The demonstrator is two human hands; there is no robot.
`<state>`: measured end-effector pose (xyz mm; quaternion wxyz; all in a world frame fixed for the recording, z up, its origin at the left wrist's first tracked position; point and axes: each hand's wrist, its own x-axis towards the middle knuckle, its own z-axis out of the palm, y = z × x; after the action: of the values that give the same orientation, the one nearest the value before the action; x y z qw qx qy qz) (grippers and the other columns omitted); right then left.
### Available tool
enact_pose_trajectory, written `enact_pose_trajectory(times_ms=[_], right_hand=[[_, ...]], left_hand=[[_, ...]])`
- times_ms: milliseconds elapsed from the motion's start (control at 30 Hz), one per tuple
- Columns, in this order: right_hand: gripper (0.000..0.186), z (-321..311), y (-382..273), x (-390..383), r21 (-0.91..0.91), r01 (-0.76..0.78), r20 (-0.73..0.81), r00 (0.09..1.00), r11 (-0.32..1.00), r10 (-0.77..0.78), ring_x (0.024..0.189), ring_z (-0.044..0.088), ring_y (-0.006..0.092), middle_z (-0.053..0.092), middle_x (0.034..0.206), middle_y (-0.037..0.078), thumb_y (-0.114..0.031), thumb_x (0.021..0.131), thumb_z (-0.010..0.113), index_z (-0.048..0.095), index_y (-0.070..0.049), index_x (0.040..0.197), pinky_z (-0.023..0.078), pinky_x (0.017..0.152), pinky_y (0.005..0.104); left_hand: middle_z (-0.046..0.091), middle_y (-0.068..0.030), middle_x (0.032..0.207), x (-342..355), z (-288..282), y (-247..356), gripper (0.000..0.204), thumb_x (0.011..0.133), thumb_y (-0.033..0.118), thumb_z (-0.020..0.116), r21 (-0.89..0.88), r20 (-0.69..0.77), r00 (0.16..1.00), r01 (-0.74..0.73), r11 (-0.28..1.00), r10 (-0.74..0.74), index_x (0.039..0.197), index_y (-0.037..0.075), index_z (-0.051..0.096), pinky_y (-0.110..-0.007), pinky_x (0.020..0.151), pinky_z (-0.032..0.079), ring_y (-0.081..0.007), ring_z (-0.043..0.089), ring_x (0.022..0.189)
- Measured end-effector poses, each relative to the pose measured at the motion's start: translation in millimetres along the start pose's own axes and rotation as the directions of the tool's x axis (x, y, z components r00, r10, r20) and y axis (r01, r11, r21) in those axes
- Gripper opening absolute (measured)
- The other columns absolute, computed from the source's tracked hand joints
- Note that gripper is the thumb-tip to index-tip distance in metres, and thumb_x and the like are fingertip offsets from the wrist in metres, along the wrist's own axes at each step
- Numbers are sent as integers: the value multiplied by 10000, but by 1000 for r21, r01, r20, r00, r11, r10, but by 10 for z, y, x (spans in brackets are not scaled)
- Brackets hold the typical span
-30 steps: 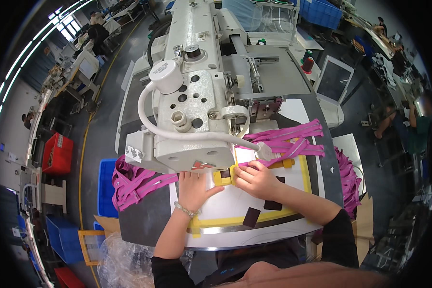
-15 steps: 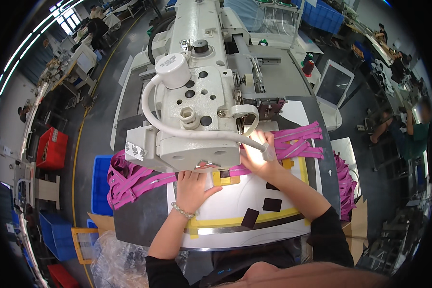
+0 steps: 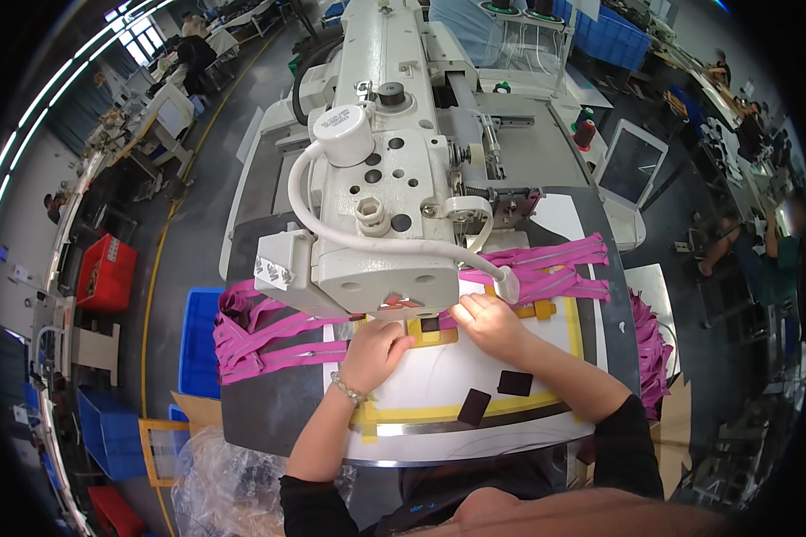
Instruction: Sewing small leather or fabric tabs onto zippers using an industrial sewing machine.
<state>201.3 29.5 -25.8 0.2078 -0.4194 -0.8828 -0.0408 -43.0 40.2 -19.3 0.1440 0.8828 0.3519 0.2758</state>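
A length of pink zipper strip (image 3: 445, 321) is being exposed between the yellow fixture (image 3: 433, 338) and the right hand (image 3: 495, 327), just before the sewing-machine head (image 3: 376, 277); a dark square (image 3: 432, 325) is being seated on that fixture. The right fingers are being held together at the strip, and the left hand (image 3: 374, 358) is being placed with fingers curled at the fixture's left end; with the tips hidden, whether anything is being clamped cannot be told.

Misalignment is being risked: by drag from the loose strips (image 3: 555, 282) at the right, the strip could be pulled askew. Pinched fingers are also being risked by their closeness to the head. The loose dark patch (image 3: 515, 383) could be displaced by the right forearm.

Sight of the work is being obstructed by the head, and access from above by the white hose (image 3: 394, 248). The counter (image 3: 273, 412) is being partly covered by bunched strips (image 3: 260, 347) at the left; beside it, a blue bin (image 3: 200, 349) is being kept.
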Motion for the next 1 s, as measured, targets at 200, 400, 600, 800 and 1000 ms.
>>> enact_pose_trajectory(times_ms=[200,400,600,800,1000], right_hand=[[254,16,1,-4,370,-81,-74,990,925,116,698,634,217,626,757,86,-24,717,620,611,-90,962,509,601,330],[380,4,45,88,602,-11,-167,976,799,139,670,675,227,699,775,71,-11,674,682,698,-151,1027,542,634,294],[279,44,99,21,416,45,-93,996,908,-7,578,643,187,676,675,16,-81,699,724,719,-196,952,518,588,279],[139,-75,-16,47,438,182,-156,980,880,-125,472,573,177,596,545,-11,-154,733,708,681,-183,866,448,488,312],[87,-431,-123,-22,330,193,177,949,924,-261,484,585,228,553,526,54,-86,721,639,562,-108,685,428,445,351]], left_hand=[[568,-120,603,0,-15,140,270,898,276,595,-65,82,945,322,944,-317,750,55,547,-403,523,430,-317,583,574],[560,-115,591,-17,-9,94,252,889,277,611,-98,-11,946,322,942,-325,762,67,554,-375,500,426,-301,572,540],[547,-93,560,17,27,131,246,871,245,639,-116,-1,956,292,949,-294,724,69,548,-364,494,420,-276,559,516],[562,-72,571,3,68,88,186,837,211,674,-162,-76,970,217,963,-231,750,71,587,-348,496,428,-255,567,524],[605,-65,728,46,63,97,139,806,170,701,-121,-49,995,78,990,-85,890,67,661,-308,545,454,-208,574,586]])
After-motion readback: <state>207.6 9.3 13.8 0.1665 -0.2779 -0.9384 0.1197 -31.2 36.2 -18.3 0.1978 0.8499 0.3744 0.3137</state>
